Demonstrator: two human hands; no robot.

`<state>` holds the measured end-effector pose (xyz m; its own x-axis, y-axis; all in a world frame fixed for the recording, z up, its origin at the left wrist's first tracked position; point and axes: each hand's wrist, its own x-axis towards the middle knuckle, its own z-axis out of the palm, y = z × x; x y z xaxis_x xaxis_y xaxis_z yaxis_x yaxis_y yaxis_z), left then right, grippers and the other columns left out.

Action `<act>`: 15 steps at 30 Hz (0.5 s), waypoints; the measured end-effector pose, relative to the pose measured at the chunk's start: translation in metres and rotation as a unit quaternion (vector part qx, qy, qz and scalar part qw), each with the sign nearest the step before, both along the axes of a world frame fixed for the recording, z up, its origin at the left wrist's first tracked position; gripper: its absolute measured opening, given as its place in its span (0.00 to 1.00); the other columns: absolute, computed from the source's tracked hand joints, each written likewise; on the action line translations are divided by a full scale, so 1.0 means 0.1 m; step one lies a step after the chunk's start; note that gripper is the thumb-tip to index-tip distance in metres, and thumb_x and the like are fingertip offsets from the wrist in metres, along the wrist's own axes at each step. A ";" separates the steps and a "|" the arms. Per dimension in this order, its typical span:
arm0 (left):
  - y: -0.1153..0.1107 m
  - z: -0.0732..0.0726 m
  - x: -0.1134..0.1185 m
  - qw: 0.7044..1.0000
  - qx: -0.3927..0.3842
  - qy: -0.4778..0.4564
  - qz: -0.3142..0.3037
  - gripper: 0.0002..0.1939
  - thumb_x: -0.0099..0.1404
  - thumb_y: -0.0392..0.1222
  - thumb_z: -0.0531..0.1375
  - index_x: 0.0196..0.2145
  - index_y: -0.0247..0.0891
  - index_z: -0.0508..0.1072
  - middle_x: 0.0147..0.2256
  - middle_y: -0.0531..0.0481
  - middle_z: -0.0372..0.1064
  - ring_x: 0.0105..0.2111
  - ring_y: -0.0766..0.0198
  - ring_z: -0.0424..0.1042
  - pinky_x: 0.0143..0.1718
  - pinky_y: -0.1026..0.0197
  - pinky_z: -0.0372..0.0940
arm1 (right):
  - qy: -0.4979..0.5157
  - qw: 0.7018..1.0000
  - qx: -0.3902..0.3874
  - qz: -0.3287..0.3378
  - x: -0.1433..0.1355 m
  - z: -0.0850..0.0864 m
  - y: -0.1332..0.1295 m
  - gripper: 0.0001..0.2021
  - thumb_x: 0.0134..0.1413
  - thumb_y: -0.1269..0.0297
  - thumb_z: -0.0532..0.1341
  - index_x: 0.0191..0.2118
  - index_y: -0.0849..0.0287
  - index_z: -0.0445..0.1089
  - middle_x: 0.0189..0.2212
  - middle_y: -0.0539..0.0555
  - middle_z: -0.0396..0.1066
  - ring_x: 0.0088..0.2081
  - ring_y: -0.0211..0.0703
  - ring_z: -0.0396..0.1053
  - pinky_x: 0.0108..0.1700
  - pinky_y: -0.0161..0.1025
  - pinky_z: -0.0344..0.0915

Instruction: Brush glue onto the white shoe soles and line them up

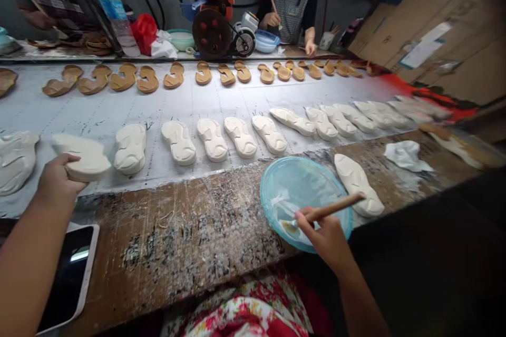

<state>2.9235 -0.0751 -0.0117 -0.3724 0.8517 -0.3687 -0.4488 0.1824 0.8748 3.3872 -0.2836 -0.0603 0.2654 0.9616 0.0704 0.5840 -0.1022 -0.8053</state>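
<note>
My left hand is closed round the edge of a white shoe sole at the left, over the near side of the pale conveyor belt. In my right hand is a brush with a wooden handle. Its bristles point down into a light blue basin, which has white liquid or residue inside. Beyond the basin, several white soles lie in a row along the belt. One more sole rests on the wooden bench just right of the basin.
Brown sandal uppers line the belt's far side. A phone lies at the bench's left, a white cloth at its right. An orange-topped machine stands behind. A co-worker holds a brush across the belt. Cardboard leans at the right.
</note>
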 end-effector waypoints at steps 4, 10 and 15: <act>-0.53 -0.03 0.54 0.999 0.017 -0.012 -0.045 0.19 0.62 0.28 0.47 0.47 0.38 0.69 0.34 0.55 0.75 0.30 0.64 0.74 0.31 0.62 0.72 | 0.057 0.998 0.006 -0.014 0.05 0.10 -0.07 0.17 0.56 0.54 0.57 0.23 0.60 0.69 0.16 0.48 0.64 0.20 0.37 0.60 0.24 0.34 0.56; -1.37 -0.14 1.51 0.974 -0.083 -0.034 -0.209 0.20 0.54 0.40 0.63 0.46 0.32 0.72 0.31 0.45 0.75 0.27 0.56 0.74 0.28 0.59 0.71 | 0.142 0.987 0.070 0.020 -0.11 0.30 0.05 0.13 0.58 0.58 0.57 0.30 0.59 0.72 0.15 0.47 0.64 0.21 0.38 0.65 0.28 0.34 0.64; -1.82 0.06 1.88 0.912 -0.066 0.015 -0.405 0.23 0.59 0.55 0.62 0.46 0.37 0.74 0.35 0.47 0.74 0.33 0.60 0.70 0.33 0.64 0.66 | 0.103 0.912 0.360 0.166 -0.36 0.62 0.23 0.11 0.54 0.73 0.57 0.41 0.57 0.73 0.28 0.51 0.71 0.28 0.41 0.66 0.33 0.41 0.63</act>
<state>3.1116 -0.2569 -0.0057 0.3476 0.8007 -0.4880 -0.0964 0.5482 0.8308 3.3512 -0.2604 0.0021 0.0473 0.7157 0.6969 0.3150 0.6514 -0.6903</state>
